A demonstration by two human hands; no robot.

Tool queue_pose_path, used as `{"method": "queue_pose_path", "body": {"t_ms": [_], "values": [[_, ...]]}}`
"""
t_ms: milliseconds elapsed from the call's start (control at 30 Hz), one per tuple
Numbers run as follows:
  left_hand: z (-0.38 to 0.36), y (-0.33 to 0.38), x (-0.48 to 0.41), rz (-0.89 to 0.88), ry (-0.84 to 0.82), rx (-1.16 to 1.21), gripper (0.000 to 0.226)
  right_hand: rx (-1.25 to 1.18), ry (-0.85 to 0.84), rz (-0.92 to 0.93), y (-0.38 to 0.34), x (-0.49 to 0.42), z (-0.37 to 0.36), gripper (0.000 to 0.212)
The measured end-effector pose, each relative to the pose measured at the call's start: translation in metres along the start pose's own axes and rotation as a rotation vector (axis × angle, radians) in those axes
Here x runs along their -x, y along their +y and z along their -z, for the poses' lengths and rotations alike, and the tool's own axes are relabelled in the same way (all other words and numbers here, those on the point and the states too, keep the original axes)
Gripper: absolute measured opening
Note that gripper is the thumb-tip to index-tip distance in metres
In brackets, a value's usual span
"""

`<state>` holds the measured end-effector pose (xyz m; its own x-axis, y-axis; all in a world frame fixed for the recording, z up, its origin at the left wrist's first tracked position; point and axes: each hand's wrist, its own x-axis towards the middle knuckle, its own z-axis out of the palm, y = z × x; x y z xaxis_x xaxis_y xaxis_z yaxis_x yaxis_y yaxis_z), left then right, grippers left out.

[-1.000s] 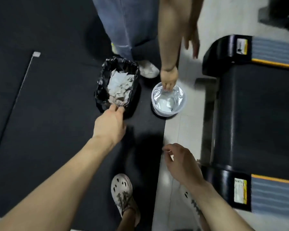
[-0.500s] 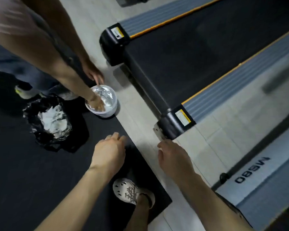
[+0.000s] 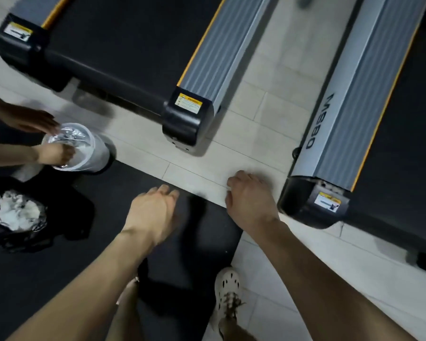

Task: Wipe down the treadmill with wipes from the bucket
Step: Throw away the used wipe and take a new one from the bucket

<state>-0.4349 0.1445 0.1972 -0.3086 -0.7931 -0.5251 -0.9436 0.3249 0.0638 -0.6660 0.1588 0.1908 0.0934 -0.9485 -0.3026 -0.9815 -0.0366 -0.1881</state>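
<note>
A white wipe bucket (image 3: 97, 153) with a shiny liner stands on the floor at the left. Another person's hand (image 3: 57, 153) reaches into it and a second hand (image 3: 32, 121) hovers at its rim. A black treadmill (image 3: 123, 52) with a grey side rail fills the top. A second treadmill (image 3: 369, 134) lies at the right. My left hand (image 3: 155, 212) hangs over the black mat, fingers loosely curled, holding nothing. My right hand (image 3: 251, 200) hovers over the tiles beside the right treadmill's rear corner, fingers loosely curled and holding nothing.
A black-lined bin (image 3: 17, 217) full of used wipes sits at the far left on the black floor mat (image 3: 108, 217). Pale tiles (image 3: 251, 124) run between the two treadmills. My foot in a white clog (image 3: 228, 289) stands at the mat's edge.
The view has swung right, away from the bin toward the treadmills. My left hand has pulled back from the bin. The other person's hand stays in the bucket.
</note>
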Motion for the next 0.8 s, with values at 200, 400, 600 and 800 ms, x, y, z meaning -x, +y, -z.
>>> {"method": "queue_pose_path", "body": {"t_ms": [200,400,600,800], "values": [[-0.013,-0.024,-0.025,-0.081,-0.027,-0.086,0.031,0.000,0.000,-0.035,-0.015,-0.004,-0.029,0.019],[-0.023,-0.081,-0.034,-0.135,-0.093,-0.123,0.033,0.068,-0.065,-0.035,-0.069,-0.020,-0.055,0.015],[-0.046,-0.159,-0.050,-0.146,-0.117,-0.147,0.031,0.033,-0.077,-0.059,-0.139,-0.059,-0.088,0.016],[-0.071,-0.211,-0.066,-0.144,-0.150,-0.162,0.028,0.020,-0.157,-0.088,-0.190,-0.090,-0.116,0.014]]}}
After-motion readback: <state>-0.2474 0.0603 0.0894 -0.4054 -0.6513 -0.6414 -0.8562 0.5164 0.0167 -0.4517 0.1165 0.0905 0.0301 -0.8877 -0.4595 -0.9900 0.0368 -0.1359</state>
